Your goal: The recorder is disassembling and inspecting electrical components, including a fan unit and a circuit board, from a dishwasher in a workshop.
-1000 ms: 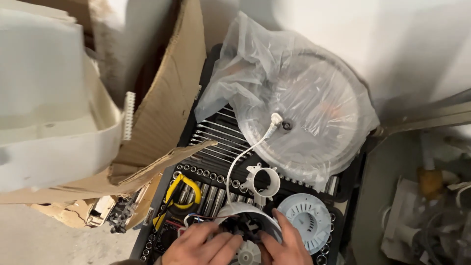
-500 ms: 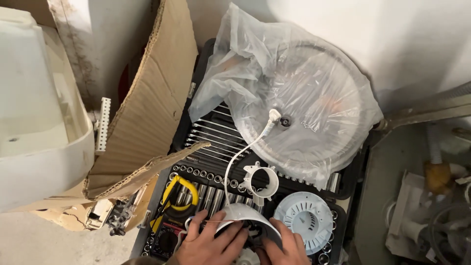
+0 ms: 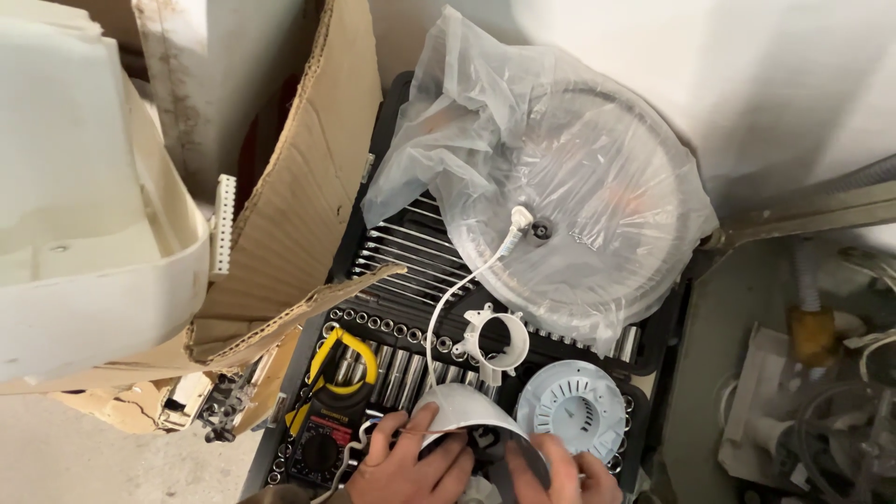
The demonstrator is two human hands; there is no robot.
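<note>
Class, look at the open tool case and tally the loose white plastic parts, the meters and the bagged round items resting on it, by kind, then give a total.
White plastic parts: 3 (dome shell under both hands, ring bracket, vented round cover)
Clamp meter with yellow jaw: 1
Round grille in clear plastic bag: 1
Total: 5

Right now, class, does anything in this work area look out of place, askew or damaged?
Yes. A round fan grille in a crumpled plastic bag lies over the open socket and wrench set, hiding part of it. The cardboard box at left is torn, one flap sagging over the tools. Both hands grip a white housing.
</note>
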